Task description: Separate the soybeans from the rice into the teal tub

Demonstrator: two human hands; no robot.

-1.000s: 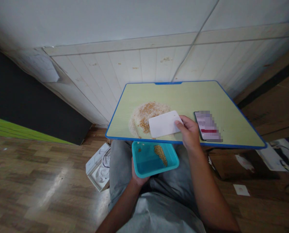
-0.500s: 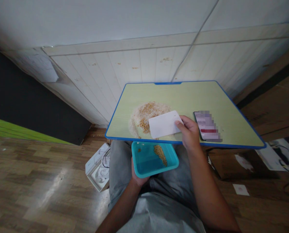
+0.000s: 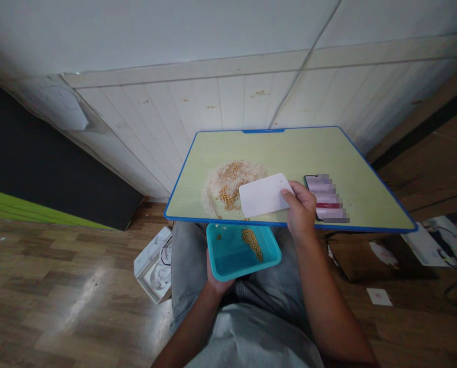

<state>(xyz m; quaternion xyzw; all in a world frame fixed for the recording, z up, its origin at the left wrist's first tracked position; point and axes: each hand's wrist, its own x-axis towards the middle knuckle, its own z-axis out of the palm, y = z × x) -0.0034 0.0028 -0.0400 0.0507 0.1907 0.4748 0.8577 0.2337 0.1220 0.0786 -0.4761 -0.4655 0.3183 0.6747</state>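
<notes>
My right hand (image 3: 302,205) pinches a white card (image 3: 264,196) by its right end, over the front part of the small table (image 3: 290,148). Left of the card lies a patch of rice (image 3: 212,190) with soybeans (image 3: 228,197) mixed in it. Below the table's front edge, my left hand (image 3: 218,282) grips a turquoise plastic tub (image 3: 228,272) from its left and underside, above my lap; most of those fingers are hidden. Inside the tub, a streak of soybeans (image 3: 253,245) lies toward the right, and a small cluster sits near the left wall.
A phone (image 3: 324,202) lies on the table, right of my right hand. An opened white box (image 3: 155,271) with a cable stands on the floor at left. A cardboard box (image 3: 366,260) is under the table's right side. The wall (image 3: 175,107) rises behind the table.
The white card and my right hand have moved slightly right, a little away from the soybeans. The whole view has shifted slightly. My left hand still holds the tub.
</notes>
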